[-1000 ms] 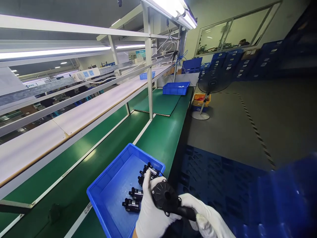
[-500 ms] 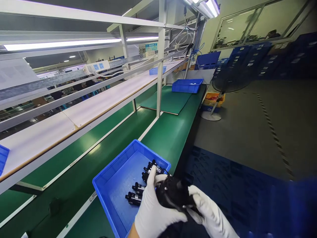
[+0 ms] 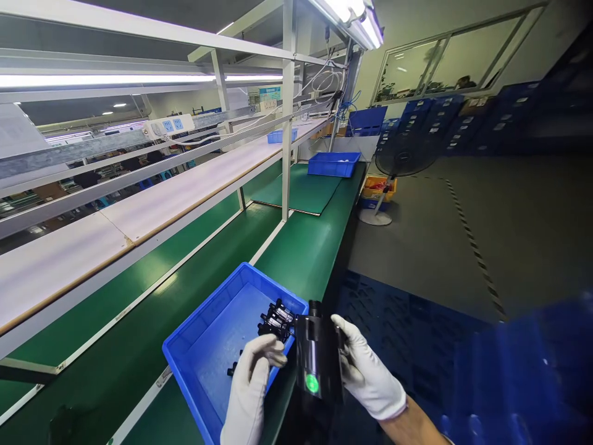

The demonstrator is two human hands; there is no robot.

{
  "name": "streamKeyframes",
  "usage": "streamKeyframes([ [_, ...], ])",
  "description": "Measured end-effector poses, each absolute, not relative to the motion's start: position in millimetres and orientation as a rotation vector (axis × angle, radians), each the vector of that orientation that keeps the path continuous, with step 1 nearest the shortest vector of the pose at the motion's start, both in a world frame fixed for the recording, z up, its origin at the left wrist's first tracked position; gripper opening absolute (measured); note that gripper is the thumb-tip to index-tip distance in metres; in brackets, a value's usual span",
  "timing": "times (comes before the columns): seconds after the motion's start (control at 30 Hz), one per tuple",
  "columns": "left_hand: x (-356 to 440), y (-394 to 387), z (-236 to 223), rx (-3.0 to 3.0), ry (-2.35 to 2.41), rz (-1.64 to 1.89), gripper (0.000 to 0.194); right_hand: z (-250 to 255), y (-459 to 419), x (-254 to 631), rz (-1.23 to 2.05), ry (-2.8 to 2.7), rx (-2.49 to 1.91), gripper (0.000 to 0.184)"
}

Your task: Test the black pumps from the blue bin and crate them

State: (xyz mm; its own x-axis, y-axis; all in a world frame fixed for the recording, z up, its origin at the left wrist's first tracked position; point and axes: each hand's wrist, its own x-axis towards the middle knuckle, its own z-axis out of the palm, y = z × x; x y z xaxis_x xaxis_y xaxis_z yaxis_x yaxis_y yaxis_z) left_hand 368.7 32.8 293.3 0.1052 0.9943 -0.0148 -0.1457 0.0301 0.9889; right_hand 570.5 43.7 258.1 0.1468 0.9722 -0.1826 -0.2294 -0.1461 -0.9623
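Note:
My right hand [image 3: 368, 371], in a white glove, grips a shiny black cylindrical housing [image 3: 319, 355] by its right side. A threaded neck sticks up from the housing's top, and a round green sticker is on its lower front. My left hand [image 3: 254, 377], also gloved, hovers over the right part of a blue tray [image 3: 204, 383], apart from the housing. Its fingers are loosely curled, and I see nothing in them. Several small black cylindrical parts [image 3: 277, 319] lie together in the tray near its right wall. Another black part, mostly hidden, lies behind my left hand.
The tray rests on a green workbench [image 3: 301, 247] below a long white shelf [image 3: 185, 191]. A white upright post [image 3: 288, 123] stands ahead. Farther along is another blue tray [image 3: 333, 164]. A pedestal fan [image 3: 403, 154] and blue bins [image 3: 504, 120] are to the right.
My left hand has come off the black housing and moved left over the tray. The housing, now upright in my right hand, shows its green sticker. The camera view has shifted slightly.

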Motion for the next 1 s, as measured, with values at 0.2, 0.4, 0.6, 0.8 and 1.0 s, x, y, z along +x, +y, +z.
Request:
streamKeyframes([
  [0.2, 389.2, 21.4, 285.3, 1.331, 1.214, 1.246, 0.047, 290.3, 37.5, 558.8, 1.426, -0.761, -1.205, 0.067],
  [0.4, 415.2, 19.6, 298.4, 1.164, 1.415, 1.174, 0.075, 307.3, 23.6, 551.1, 1.290, -1.122, -1.262, 0.066],
  [0.6, 409.2, 26.0, 292.8, 0.890, 1.153, 1.146, 0.083, 310.3, 17.6, 555.2, 1.313, -1.236, -1.215, 0.069],
  [0.8, 402.5, 31.2, 281.7, 0.774, 0.896, 1.168, 0.069, 317.3, 11.2, 562.6, 1.249, -1.199, -1.187, 0.067],
  [1.0, 396.7, 28.0, 279.7, 0.626, 0.505, 1.069, 0.055, 325.8, 2.7, 568.6, 1.220, -1.171, -1.175, 0.068],
])
